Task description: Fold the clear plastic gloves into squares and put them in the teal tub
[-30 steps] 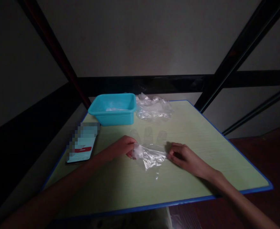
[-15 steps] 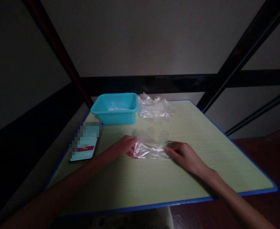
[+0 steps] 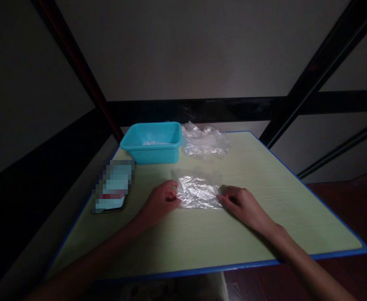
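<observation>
A clear plastic bag (image 3: pixel 198 193), crinkled and shiny, lies flat on the table between my hands, with its near part folded over into a rectangle. My left hand (image 3: pixel 163 198) pinches the bag's left edge, thumb at the near corner and fingers curled a little farther up. At the opposite edge, my right hand (image 3: pixel 238 200) has thumb and curled fingers closed on the bag's right side. A thinner, more see-through flap of the plastic spreads out beyond the folded part.
A turquoise plastic basin (image 3: pixel 156 154) with something whitish inside stands at the back left. Beside it lies a crumpled heap of clear plastic bags (image 3: pixel 205 142). A phone (image 3: pixel 116 184), partly blurred out, rests near the left edge of the blue-rimmed table (image 3: pixel 264 175).
My left hand has come out from under the bag's left side and now grips its edge from outside. The folded plastic lies flatter and more wrinkled. My right hand has barely moved.
</observation>
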Tool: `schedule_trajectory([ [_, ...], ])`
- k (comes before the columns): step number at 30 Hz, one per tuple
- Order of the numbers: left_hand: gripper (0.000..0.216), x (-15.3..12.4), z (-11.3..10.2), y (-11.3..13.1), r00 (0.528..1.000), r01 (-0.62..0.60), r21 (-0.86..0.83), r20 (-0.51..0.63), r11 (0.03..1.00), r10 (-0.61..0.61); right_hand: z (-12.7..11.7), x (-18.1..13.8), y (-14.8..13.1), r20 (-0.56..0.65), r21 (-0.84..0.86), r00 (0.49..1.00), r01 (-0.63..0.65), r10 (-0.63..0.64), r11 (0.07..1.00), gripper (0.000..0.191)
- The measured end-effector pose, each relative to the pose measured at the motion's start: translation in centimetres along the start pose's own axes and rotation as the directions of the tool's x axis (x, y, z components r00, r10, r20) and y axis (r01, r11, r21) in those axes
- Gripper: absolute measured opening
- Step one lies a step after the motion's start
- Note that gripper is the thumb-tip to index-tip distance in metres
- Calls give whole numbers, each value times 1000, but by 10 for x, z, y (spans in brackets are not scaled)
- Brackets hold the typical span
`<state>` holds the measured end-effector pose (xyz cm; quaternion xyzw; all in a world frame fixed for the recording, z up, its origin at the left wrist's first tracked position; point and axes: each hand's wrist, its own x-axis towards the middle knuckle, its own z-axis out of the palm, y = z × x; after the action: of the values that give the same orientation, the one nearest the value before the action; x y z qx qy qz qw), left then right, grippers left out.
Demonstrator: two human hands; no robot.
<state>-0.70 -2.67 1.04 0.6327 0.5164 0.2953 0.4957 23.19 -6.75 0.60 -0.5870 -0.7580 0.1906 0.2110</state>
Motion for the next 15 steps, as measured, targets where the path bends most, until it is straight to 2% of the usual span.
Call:
schedule_trajectory([
  [8,46,-7,3,-1,998,-57,5,-1,998,57,3,-1,1,-56,-10,998,41,-42,999,34],
  [15,62,-6,3,0,1000,-8,-15,22,1000,8,3,-1,1,-69,-14,996,52,-53,999,33],
])
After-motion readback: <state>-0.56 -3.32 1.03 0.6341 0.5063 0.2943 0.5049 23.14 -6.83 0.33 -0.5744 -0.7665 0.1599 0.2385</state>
